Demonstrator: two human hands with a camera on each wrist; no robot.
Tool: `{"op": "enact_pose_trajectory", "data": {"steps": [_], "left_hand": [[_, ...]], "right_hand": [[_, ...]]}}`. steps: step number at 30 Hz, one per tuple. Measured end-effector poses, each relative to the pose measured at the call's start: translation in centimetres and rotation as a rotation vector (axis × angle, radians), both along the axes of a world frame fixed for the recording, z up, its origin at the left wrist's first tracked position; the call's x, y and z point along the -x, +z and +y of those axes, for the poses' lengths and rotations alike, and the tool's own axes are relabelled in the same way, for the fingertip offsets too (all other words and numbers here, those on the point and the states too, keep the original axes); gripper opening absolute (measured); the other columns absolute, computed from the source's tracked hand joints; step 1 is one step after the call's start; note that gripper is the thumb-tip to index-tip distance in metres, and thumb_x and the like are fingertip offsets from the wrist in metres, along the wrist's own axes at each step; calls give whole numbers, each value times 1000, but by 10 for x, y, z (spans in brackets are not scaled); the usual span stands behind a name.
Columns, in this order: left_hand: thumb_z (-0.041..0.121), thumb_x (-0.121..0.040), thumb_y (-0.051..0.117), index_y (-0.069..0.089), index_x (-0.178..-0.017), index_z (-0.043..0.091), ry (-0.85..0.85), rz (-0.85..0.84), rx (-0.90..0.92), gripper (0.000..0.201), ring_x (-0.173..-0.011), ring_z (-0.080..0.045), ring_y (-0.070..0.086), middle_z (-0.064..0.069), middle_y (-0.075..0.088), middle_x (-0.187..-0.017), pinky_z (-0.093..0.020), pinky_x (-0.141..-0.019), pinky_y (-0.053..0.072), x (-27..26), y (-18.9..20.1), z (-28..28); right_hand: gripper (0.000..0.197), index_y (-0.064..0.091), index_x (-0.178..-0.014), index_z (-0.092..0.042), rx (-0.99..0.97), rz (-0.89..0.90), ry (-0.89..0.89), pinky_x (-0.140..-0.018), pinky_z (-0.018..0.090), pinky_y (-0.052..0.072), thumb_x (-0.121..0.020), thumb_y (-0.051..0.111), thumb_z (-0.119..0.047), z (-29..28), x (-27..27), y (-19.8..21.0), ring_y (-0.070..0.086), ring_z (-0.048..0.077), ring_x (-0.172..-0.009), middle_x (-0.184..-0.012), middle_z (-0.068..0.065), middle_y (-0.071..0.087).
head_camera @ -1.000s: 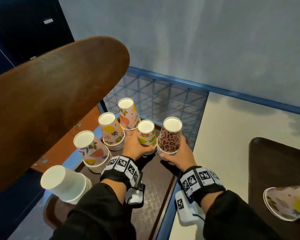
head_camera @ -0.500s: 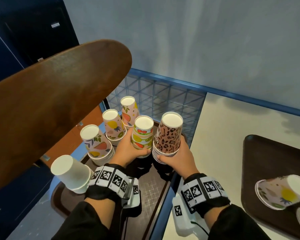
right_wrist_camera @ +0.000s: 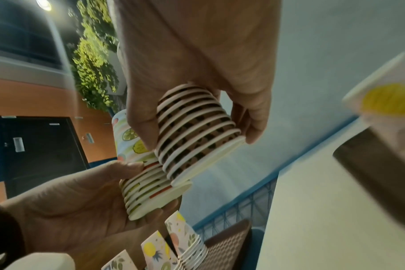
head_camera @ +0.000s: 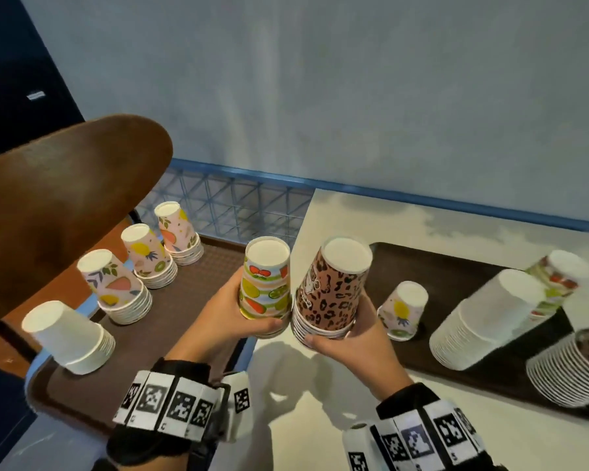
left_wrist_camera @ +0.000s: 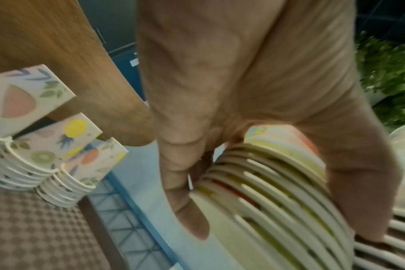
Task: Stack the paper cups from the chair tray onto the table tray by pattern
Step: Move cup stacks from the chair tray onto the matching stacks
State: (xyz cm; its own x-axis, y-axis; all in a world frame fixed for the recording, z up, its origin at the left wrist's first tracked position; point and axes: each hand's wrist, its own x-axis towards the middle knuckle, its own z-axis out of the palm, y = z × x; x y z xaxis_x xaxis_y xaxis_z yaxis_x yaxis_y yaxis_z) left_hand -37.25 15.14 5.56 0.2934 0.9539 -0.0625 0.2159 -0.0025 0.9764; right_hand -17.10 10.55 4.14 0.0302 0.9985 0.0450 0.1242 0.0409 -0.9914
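My left hand (head_camera: 225, 314) grips a stack of striped fruit-print cups (head_camera: 265, 283), upside down, held in the air over the gap between chair tray and table. My right hand (head_camera: 351, 338) grips a stack of leopard-print cups (head_camera: 332, 287) beside it, over the table's left edge. In the left wrist view fingers curl round the striped stack (left_wrist_camera: 278, 182). The right wrist view shows the leopard stack (right_wrist_camera: 194, 131) in my fingers. The chair tray (head_camera: 170, 321) holds three pastel fruit stacks (head_camera: 119, 287) and a plain white stack (head_camera: 70, 336). The table tray (head_camera: 456, 294) holds a pineapple-print cup (head_camera: 403, 309), a white stack (head_camera: 487, 321) and more stacks.
A brown wooden chair back (head_camera: 58, 205) overhangs the chair tray on the left. A blue wire rack (head_camera: 235, 209) lies behind the trays against the pale wall. A leopard-rimmed stack (head_camera: 572, 372) and a striped stack (head_camera: 558, 280) stand at the table tray's right end.
Both hands have lifted their cup stacks off the chair tray and carried them rightward toward the table. The view has swung right, showing more of the table tray.
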Motion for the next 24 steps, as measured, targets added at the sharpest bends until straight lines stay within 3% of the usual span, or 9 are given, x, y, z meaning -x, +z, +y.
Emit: {"op": "enact_pose_trajectory", "data": {"steps": [3,4,7,11,15,18,19,21,24], "left_hand": [[27,-41,82,55,-107,28,-56,-39,-1,71,-90,-3,70,17,73,-97,-13,-69,53,-46,9,-25],[27,-41,82,56,-107,27,-74,-39,-2,71,-89,-5,70,15,74,-97,-14,-69,53,-62,11,-32],[28,-42,83,56,-112,26,-130,-16,-10,75,-94,-10,70,9,73,-103,-18,-74,55,-107,15,-52],[28,-48,84,54,-119,28,-201,18,-39,78,-101,-11,68,7,71,-110,-28,-85,56,-167,20,-74],[28,-48,84,53,-119,30,-227,8,-61,77,-101,-8,67,10,70,-110,-23,-81,55,-221,27,-93],[21,-52,84,53,-118,31,-256,0,-75,74,-100,-4,67,11,70,-110,-16,-79,54,-255,37,-102],[17,-54,85,53,-116,31,-253,-4,-84,71,-99,-3,67,12,71,-108,-15,-79,53,-266,40,-103],[8,-59,84,53,-115,29,-245,-22,-104,68,-99,-3,67,10,71,-106,-16,-80,54,-288,51,-100],[14,-58,84,49,-122,23,-234,-71,-159,74,-106,-7,63,7,66,-116,-22,-89,51,-324,71,-89]], "right_hand": [[65,49,-99,-34,-20,16,-21,-76,3,46,-52,86,-7,-35,-42,15,60,-13,-95,-106,-10,63],[66,49,-99,-35,-22,4,-36,-78,5,47,-50,87,-15,-45,-56,18,60,-12,-95,-105,-13,63],[73,46,-102,-43,-9,-99,-133,-94,28,49,-38,80,-45,-72,-98,18,58,6,-109,-112,-8,62],[76,44,-102,-49,6,-155,-215,-99,41,47,-34,80,-49,-103,-155,19,54,12,-113,-117,-3,59],[73,45,-97,-60,-15,-142,-261,-95,32,48,-36,81,-45,-133,-205,30,57,5,-109,-114,-9,61],[71,49,-98,-45,-15,-91,-278,-78,9,48,-38,84,-31,-151,-237,39,60,-9,-96,-104,-21,63],[70,50,-98,-44,-10,-81,-297,-77,8,49,-39,84,-28,-156,-247,40,62,-8,-95,-103,-22,64],[75,52,-102,-44,-9,-87,-372,-85,21,52,-35,85,-36,-164,-265,38,63,2,-100,-110,-13,66],[84,49,-109,-43,6,-92,-485,-92,38,50,-32,81,-46,-174,-284,33,60,12,-106,-119,-2,62]]}}
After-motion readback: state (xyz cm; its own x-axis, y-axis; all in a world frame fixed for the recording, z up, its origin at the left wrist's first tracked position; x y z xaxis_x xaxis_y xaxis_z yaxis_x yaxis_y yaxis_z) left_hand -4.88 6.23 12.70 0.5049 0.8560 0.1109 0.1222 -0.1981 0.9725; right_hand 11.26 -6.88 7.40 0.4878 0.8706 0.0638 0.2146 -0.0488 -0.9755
